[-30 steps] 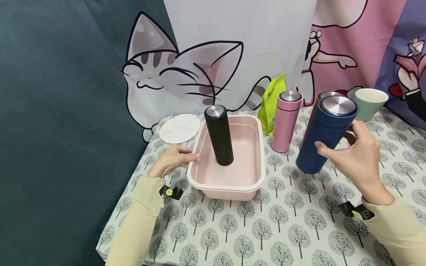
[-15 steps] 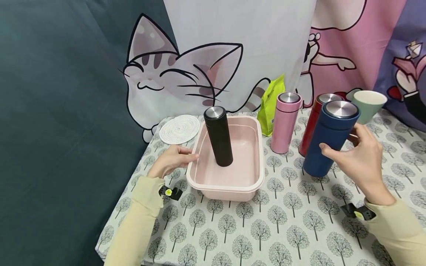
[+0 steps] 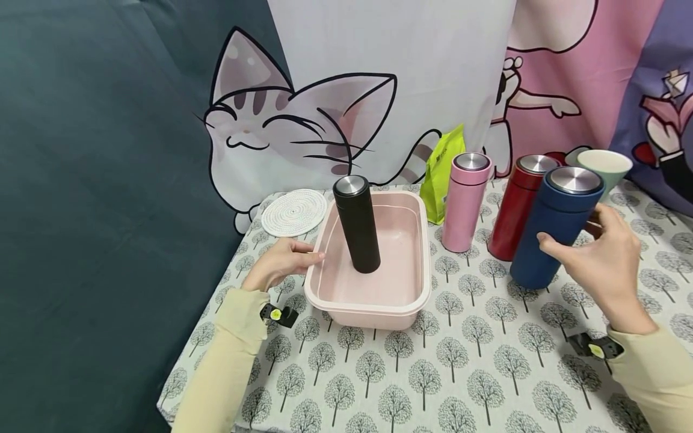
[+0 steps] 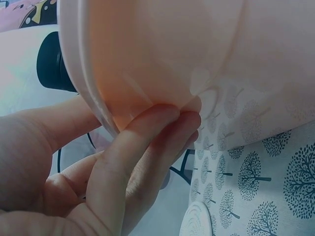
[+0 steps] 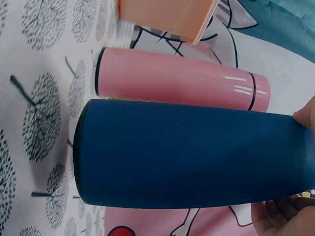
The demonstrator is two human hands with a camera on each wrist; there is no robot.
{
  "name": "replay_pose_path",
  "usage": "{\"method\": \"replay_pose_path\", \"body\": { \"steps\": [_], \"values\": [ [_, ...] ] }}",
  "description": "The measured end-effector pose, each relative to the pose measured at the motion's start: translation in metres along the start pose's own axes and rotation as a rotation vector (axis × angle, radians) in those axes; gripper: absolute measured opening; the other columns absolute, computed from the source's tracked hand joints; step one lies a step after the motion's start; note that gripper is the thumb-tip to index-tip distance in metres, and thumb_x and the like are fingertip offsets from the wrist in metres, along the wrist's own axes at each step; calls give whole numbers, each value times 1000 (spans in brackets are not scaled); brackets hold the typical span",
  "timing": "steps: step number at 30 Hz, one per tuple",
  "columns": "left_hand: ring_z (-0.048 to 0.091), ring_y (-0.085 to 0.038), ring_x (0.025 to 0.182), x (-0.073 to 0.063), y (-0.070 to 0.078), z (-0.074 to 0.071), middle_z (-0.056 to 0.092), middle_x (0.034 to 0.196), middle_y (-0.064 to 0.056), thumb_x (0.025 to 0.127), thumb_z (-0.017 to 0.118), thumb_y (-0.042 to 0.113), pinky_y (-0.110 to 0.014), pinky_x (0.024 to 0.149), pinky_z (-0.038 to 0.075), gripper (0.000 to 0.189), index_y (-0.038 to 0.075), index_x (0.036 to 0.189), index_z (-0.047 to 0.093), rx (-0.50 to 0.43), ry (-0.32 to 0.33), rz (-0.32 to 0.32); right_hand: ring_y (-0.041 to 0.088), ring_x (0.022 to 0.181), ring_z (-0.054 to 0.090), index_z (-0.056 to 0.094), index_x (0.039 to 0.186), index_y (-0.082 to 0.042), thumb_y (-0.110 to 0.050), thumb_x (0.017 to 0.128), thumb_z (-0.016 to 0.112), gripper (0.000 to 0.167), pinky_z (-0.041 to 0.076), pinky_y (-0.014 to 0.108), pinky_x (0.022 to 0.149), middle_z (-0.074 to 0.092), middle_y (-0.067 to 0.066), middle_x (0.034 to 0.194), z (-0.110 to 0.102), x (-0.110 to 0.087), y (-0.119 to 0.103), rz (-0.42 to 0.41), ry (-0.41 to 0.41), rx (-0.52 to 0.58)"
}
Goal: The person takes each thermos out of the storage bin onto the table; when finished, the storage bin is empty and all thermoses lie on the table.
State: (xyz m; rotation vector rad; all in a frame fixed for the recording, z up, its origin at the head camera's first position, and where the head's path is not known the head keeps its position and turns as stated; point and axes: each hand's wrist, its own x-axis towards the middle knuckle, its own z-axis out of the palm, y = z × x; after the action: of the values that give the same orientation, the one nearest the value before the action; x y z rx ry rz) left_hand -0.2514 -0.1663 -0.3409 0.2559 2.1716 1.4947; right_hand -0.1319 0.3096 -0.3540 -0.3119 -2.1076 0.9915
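My left hand pinches the left rim of a pink plastic basin; in the left wrist view the thumb is at the rim and the fingers press the outer wall. A black thermos stands inside the basin. On the right, my right hand grips a dark blue thermos, thumb on its near side and fingers behind. The right wrist view shows the blue thermos filling the middle, its base near the cloth; whether it touches is unclear. Partly behind it stands a red thermos.
A pink thermos stands between the basin and the red one. Behind it leans a lime-green pouch. A pale green cup is at the back right, a round white woven mat at the back left. Tree-patterned cloth covers the table.
My right hand has carried the blue thermos to the right and slightly downward, uncovering more of the red thermos. My left hand keeps its hold on the basin rim.
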Motion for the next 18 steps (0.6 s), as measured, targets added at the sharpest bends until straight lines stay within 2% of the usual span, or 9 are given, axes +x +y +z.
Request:
{"method": "replay_pose_path", "body": {
  "steps": [4, 15, 18],
  "values": [
    [64, -39, 113, 0, -1, 0, 58, 130, -30, 94, 66, 13, -38, 93, 58, 45, -10, 130, 55, 5, 3, 1, -21, 85, 47, 66, 123, -23, -11, 64, 87, 64, 36, 3, 78, 50, -33, 103, -1, 3, 6, -7, 20, -8],
    [65, -37, 111, 0, 0, 1, 61, 127, -28, 92, 67, 12, -37, 91, 59, 42, -9, 128, 58, 4, 20, -8, -21, 86, 41, 65, 123, -13, -12, 64, 86, 63, 33, 9, 85, 42, -36, 96, -2, 14, 18, 17, 65, -53],
    [66, -36, 110, 0, 0, 1, 61, 127, -28, 92, 68, 12, -37, 91, 59, 42, -9, 128, 58, 4, 21, -6, -21, 87, 40, 64, 124, -12, -11, 64, 86, 63, 34, 17, 94, 42, -36, 95, -2, 18, 20, 11, 74, -51]
  ]
}}
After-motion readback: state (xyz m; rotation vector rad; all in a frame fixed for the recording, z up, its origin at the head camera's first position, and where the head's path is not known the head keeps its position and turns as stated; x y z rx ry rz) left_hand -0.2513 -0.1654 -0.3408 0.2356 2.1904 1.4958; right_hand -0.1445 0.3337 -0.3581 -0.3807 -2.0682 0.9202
